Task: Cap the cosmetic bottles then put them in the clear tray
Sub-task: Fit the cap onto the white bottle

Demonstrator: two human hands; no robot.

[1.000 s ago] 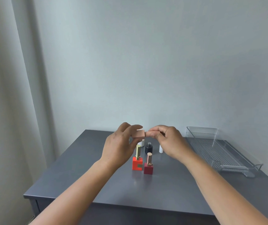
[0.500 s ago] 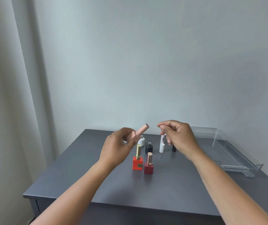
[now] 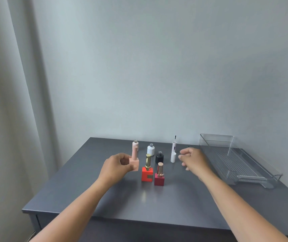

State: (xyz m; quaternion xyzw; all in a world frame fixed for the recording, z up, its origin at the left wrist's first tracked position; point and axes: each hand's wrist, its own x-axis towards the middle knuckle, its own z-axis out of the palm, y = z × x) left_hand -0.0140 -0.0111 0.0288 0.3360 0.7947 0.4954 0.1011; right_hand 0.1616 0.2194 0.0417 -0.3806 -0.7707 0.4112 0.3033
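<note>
We look down over our two bare forearms at a dark grey tabletop set against a pale wall; our left hand is closed around a capped pink bottle, gripping its square base between thumb and fingers and holding it upright above the tabletop, its tall pink cap pointing up; our right hand hangs loosely curled and holds nothing, just right of a white cap that stands on end with its thin brush pointing up.

Between the hands stand two capped bottles side by side; an orange-red bottle with a gold cap, and just to its right a dark red bottle with a rose-gold cap. Behind them three bottles stand uncapped, their threaded necks bare; a pale pink bottle farthest left and partly behind the held one, a white bottle, and a black bottle nearest the capped pair.

The clear tray lies at the right side of the tabletop, well apart from the bottles, with no bottle in it.
</note>
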